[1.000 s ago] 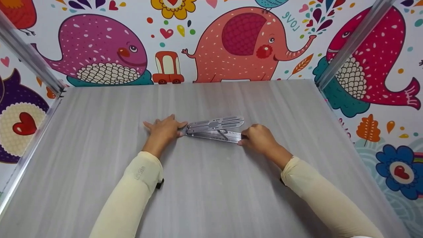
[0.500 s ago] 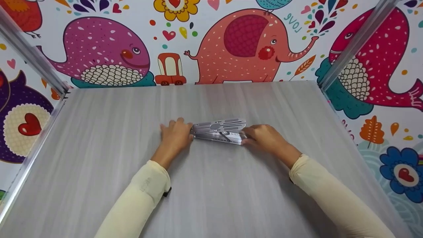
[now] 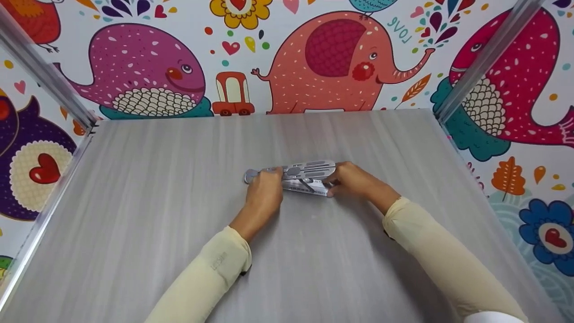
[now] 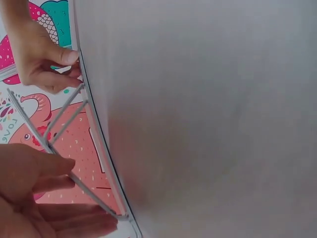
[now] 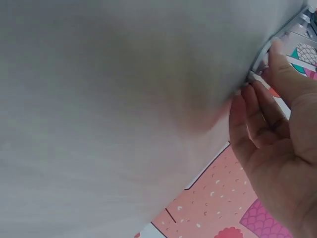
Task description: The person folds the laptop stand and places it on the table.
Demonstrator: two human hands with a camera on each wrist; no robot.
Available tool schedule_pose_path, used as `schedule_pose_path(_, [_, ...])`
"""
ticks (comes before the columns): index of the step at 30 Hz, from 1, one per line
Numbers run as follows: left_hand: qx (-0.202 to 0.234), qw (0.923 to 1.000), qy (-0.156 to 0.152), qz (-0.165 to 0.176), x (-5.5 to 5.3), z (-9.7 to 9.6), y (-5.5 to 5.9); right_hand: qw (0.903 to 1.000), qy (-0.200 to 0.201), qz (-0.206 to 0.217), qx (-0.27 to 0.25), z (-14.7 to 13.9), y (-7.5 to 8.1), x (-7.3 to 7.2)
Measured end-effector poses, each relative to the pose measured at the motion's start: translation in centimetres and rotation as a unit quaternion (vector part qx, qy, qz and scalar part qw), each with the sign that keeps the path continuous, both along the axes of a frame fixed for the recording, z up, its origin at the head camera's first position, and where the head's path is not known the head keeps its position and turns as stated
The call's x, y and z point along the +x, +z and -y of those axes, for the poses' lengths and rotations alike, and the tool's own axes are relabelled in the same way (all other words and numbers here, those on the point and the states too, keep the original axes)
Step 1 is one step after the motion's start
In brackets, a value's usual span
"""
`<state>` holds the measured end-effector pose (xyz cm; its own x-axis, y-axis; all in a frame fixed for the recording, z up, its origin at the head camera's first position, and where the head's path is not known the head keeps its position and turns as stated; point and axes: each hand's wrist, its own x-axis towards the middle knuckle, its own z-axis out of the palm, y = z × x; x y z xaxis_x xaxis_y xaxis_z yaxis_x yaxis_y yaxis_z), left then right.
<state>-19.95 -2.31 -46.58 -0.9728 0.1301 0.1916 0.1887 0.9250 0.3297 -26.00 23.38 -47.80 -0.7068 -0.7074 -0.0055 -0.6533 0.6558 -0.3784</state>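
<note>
A grey metal folding stand (image 3: 309, 170) lies on the table, its slotted upper plate tilted up from a flat base (image 3: 307, 187). Its hinge end points left, with a rounded tip showing past the left hand. My left hand (image 3: 265, 190) holds the upper plate near that hinge end, thumb and fingers on opposite sides. At the raised end, my right hand (image 3: 361, 181) pinches the end of the base. Thin prop legs (image 4: 59, 119) join plate and base in the left wrist view. Fingertips of the right hand (image 5: 277, 134) partly hide the base's edge.
The stand rests toward the back of a grey wood-grain table (image 3: 314, 260). A wall printed with cartoon animals (image 3: 332, 58) rises behind it. Metal posts (image 3: 489, 63) stand at the back corners, and a metal edge (image 3: 45, 215) runs along the left side.
My left hand has moved right, from beside the hinge end onto the upper plate. The right hand keeps to the base's end, its fingers shifting slightly. The stand stays about where it was.
</note>
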Motion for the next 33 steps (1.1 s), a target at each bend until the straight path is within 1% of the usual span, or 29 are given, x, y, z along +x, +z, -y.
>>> schedule_pose_path(3, [0.0, 1.0, 0.004, 0.002, 0.0, -0.2, -0.1, 0.9992, -0.031, 0.027, 0.002, 0.2, -0.1, 0.1])
schedule_pose_path(5, [-0.002, 1.0, 0.004, -0.002, 0.1, -0.3, -0.2, 0.9986, -0.043, 0.029, 0.001, 0.2, -0.2, 0.2])
schedule_pose_path(8, [0.003, 0.9999, -0.005, -0.014, 0.0, -0.3, -0.2, 0.9983, -0.052, 0.023, -0.01, 0.2, -0.3, 0.4])
schedule_pose_path(10, [0.017, 0.9995, -0.018, -0.022, 0.0, -0.3, -0.2, 0.9979, -0.058, 0.022, -0.019, 0.1, -0.4, 0.5])
schedule_pose_path(12, [0.035, 0.9986, -0.032, -0.023, -0.1, -0.2, -0.1, 0.9971, -0.068, 0.022, -0.024, 0.0, -0.4, 0.7])
schedule_pose_path(15, [0.062, 0.9968, -0.049, -0.011, -0.3, 0.0, 0.0, 0.9959, -0.083, 0.023, -0.027, 0.0, -0.6, 0.9])
schedule_pose_path(19, [0.093, 0.9938, -0.062, -0.001, -0.7, 0.5, 0.2, 0.9945, -0.096, 0.021, -0.034, 0.0, -0.7, 1.2])
schedule_pose_path(22, [0.102, 0.9923, -0.069, 0.003, -1.1, 0.9, 0.4, 0.9938, -0.099, 0.022, -0.045, 0.2, -0.8, 1.6])
schedule_pose_path(27, [0.118, 0.9903, -0.062, 0.038, -1.7, 1.6, 0.5, 0.9942, -0.087, 0.007, -0.062, 0.9, -0.8, 2.6])
schedule_pose_path(30, [0.131, 0.9887, -0.059, 0.043, -2.0, 1.8, 0.5, 0.9941, -0.082, -0.011, -0.07, 1.2, -0.8, 3.2])
schedule_pose_path(33, [0.146, 0.9867, -0.059, 0.041, -2.4, 1.9, 0.3, 0.9945, -0.074, -0.023, -0.07, 1.6, -0.9, 3.8])
